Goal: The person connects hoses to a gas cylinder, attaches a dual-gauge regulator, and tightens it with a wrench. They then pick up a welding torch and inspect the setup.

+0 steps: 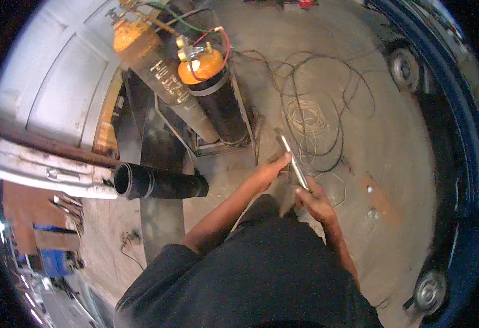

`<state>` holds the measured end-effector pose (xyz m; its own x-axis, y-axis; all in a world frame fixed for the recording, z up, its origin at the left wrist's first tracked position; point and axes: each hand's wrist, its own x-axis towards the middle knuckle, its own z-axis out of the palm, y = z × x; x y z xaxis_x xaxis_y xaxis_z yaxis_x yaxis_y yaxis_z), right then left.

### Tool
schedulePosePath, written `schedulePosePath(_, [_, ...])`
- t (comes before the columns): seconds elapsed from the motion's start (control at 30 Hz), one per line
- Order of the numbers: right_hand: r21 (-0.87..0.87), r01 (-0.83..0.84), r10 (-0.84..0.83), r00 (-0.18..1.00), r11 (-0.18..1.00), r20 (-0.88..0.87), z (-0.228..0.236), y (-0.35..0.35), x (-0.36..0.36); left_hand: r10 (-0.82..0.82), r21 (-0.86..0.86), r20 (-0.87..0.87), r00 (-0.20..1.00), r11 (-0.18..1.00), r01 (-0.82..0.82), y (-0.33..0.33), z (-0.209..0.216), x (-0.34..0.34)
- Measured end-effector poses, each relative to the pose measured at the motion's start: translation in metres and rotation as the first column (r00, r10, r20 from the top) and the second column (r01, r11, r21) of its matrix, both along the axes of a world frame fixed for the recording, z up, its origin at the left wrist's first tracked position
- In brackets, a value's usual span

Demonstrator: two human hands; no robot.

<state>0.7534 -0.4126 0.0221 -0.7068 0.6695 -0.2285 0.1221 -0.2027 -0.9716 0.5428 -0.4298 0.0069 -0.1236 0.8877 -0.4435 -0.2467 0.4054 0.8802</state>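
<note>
I stand over a concrete floor and hold a thin flat metal strip [291, 157] in front of me. My left hand [271, 168] pinches it near its middle. My right hand [311, 198] grips its lower end. The strip runs from lower right to upper left, its far end pointing toward two upright gas cylinders: an orange-topped black one [213, 93] and a tall grey one [157, 71] with an orange top.
Red and green hoses [217, 41] run from the cylinders. Tangled cables [310, 117] lie on the floor. A black pipe [157, 183] juts out at left beside metal sections [43, 169]. A blue vehicle body [469, 142] with wheels curves along the right.
</note>
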Motion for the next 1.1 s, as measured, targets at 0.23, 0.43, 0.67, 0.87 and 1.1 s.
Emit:
schedulePosePath(0.23, [0.353,-0.302,0.245,0.95,0.886,0.195,0.033,0.072,-0.097,0.145,0.133,0.167,0.975,0.977,-0.168,0.034,-0.01,-0.062])
schedulePosePath(0.43, [0.269,-0.503,0.469,0.864,0.821,0.183,0.041,0.164,-0.163,0.303,0.161,0.431,0.85,0.901,-0.403,0.115,0.01,-0.123])
schedulePosePath(0.67, [0.647,0.004,-0.178,0.962,0.763,0.204,0.065,0.313,-0.222,0.193,0.356,0.616,0.763,0.797,-0.488,0.225,0.059,-0.219])
schedulePosePath(0.87, [0.798,-0.079,-0.062,0.987,0.598,0.145,0.102,0.405,-0.339,0.19,0.396,0.671,0.717,0.726,-0.562,0.289,0.105,-0.309])
schedulePosePath(1.1, [0.659,-0.241,0.223,0.968,0.713,0.113,0.102,0.47,-0.469,0.257,0.42,0.698,0.669,0.609,-0.672,0.342,0.107,-0.386])
